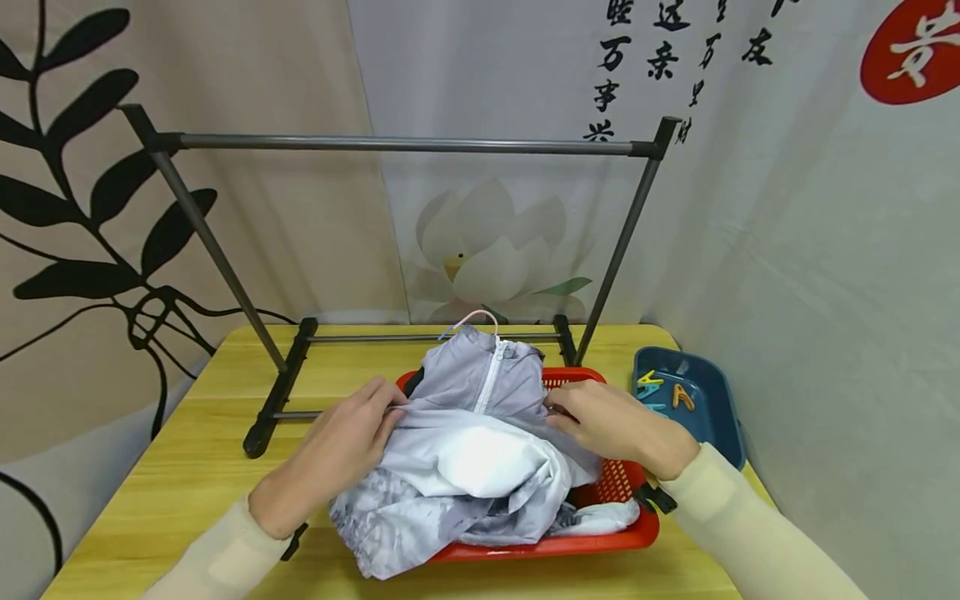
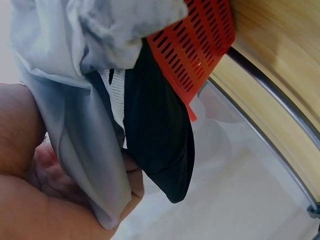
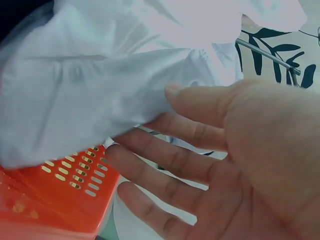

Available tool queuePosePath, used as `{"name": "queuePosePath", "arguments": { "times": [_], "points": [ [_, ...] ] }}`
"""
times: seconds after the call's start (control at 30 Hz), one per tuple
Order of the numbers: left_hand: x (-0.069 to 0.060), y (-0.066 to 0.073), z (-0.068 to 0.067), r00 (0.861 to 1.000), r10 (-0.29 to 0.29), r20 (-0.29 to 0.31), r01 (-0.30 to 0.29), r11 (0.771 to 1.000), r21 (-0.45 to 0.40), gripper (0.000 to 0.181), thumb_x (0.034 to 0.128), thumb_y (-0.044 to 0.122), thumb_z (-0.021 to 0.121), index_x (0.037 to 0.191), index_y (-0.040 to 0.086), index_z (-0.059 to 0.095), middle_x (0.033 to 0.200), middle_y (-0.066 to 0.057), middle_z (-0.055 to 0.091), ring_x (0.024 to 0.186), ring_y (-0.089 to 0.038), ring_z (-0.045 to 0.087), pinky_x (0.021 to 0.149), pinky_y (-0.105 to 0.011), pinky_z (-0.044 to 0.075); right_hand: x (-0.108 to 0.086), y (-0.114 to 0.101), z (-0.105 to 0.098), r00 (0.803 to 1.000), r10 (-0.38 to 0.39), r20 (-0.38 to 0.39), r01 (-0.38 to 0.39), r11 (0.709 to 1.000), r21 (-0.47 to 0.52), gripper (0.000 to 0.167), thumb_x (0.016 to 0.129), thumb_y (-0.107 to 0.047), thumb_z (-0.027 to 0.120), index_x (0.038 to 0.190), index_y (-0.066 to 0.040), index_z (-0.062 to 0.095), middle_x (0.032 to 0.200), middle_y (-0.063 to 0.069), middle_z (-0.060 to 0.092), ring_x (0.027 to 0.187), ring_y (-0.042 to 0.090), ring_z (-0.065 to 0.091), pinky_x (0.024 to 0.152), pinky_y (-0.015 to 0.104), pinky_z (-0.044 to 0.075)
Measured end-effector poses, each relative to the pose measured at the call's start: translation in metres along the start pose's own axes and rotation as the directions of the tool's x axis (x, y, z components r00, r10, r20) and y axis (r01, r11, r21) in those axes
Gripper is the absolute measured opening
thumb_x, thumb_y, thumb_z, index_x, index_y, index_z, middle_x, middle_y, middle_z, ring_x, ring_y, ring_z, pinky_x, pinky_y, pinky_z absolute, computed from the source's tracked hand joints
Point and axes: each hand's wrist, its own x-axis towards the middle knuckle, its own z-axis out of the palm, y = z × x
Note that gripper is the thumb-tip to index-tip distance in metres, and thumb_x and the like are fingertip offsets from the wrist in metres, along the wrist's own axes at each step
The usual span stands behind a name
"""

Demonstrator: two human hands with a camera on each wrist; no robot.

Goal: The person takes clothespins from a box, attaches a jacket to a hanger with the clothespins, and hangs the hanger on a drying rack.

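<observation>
A pale grey and white zip-up jacket (image 1: 480, 458) lies bunched over a red basket (image 1: 570, 546), its collar toward the rack. From the collar rises the pinkish hook of a clothes hanger (image 1: 480, 313); the rest of the hanger is hidden. My left hand (image 1: 348, 437) grips the jacket's left side, a fold of grey cloth between thumb and fingers in the left wrist view. Dark cloth (image 2: 157, 125) hangs beside that fold. On the other side, my right hand (image 1: 611, 425) pinches the jacket's edge between thumb and forefinger, the other fingers loosely extended below (image 3: 165, 175).
Behind the basket stands a grey metal rack (image 1: 405, 144) with a high crossbar. At the right, a blue tray (image 1: 705, 392) contains several coloured clothes pegs (image 1: 682, 397). Everything stands on a yellow wooden table (image 1: 187, 467), with printed curtains behind.
</observation>
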Motion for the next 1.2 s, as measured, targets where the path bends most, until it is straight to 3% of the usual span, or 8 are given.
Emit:
{"name": "queuePosePath", "arguments": {
  "times": [0.2,0.37,0.53,0.67,0.93,1.1,1.2],
  "points": [
    [0.0,0.001,-0.003,0.999,-0.006,-0.051,0.005,1.0,-0.03,0.009,0.1117,0.008,0.078,0.119,0.013,0.074,0.104,0.0,0.07,0.073,-0.008,0.054,0.065,-0.025,0.049,-0.007,0.006,0.0,0.998,-0.004,-0.061,0.005,1.0,0.011,0.027,0.112,-0.022,0.08,0.137,-0.011,0.082,0.122,0.0,0.086,0.101,0.013,0.075,0.096,0.043,0.07],
    [0.0,0.001,-0.005,0.996,-0.005,-0.09,-0.001,0.998,-0.059,0.012,0.1113,0.005,0.077,0.12,0.013,0.075,0.108,-0.001,0.073,0.078,-0.009,0.058,0.068,-0.027,0.053,-0.011,0.01,-0.002,0.995,-0.005,-0.098,0.006,1.0,0.01,0.026,0.114,-0.023,0.078,0.136,-0.01,0.082,0.116,-0.002,0.084,0.096,0.009,0.071,0.09,0.038,0.067],
    [0.002,0.002,-0.006,0.983,0.025,-0.182,-0.041,0.995,-0.087,0.014,0.109,0.002,0.079,0.119,0.012,0.076,0.11,-0.002,0.074,0.085,-0.01,0.066,0.073,-0.031,0.06,-0.014,0.011,-0.006,0.984,-0.05,-0.172,0.058,0.998,0.038,0.01,0.115,-0.018,0.076,0.119,-0.011,0.081,0.099,-0.004,0.075,0.085,0.008,0.063,0.08,0.031,0.06],
    [0.006,0.002,-0.009,0.958,0.066,-0.279,-0.096,0.991,-0.095,0.018,0.1041,-0.003,0.083,0.117,0.008,0.078,0.107,-0.003,0.074,0.086,-0.011,0.069,0.073,-0.031,0.063,-0.018,0.012,-0.009,0.962,-0.081,-0.262,0.113,0.988,0.108,0.006,0.115,-0.011,0.074,0.11,-0.013,0.077,0.088,-0.006,0.064,0.078,0.007,0.056,0.071,0.025,0.053],
    [0.01,0.0,-0.015,0.889,0.105,-0.446,-0.189,0.971,-0.147,0.028,0.0912,-0.015,0.09,0.108,0.005,0.081,0.101,-0.006,0.073,0.076,-0.009,0.063,0.068,-0.012,0.052,-0.021,0.013,-0.016,0.911,-0.092,-0.402,0.171,0.972,0.164,0.012,0.113,-0.002,0.072,0.111,-0.012,0.078,0.09,-0.001,0.069,0.077,0.008,0.056,0.066,0.024,0.051],
    [0.015,-0.001,-0.019,0.839,0.113,-0.533,-0.222,0.964,-0.145,0.029,0.0873,-0.017,0.092,0.103,0.006,0.084,0.1,-0.01,0.074,0.074,-0.014,0.064,0.067,-0.015,0.051,-0.019,0.013,-0.02,0.879,-0.082,-0.469,0.17,0.974,0.147,0.012,0.112,-0.003,0.075,0.107,-0.013,0.079,0.093,-0.001,0.074,0.08,0.009,0.059,0.069,0.025,0.052],
    [0.016,-0.001,-0.022,0.826,0.111,-0.553,-0.218,0.967,-0.133,0.025,0.0894,-0.015,0.091,0.101,0.006,0.085,0.102,-0.012,0.075,0.078,-0.015,0.064,0.068,-0.016,0.049,-0.019,0.014,-0.022,0.868,-0.068,-0.492,0.158,0.977,0.143,0.014,0.113,-0.006,0.075,0.101,-0.014,0.077,0.087,-0.002,0.07,0.076,0.009,0.056,0.067,0.026,0.049]
  ]
}}
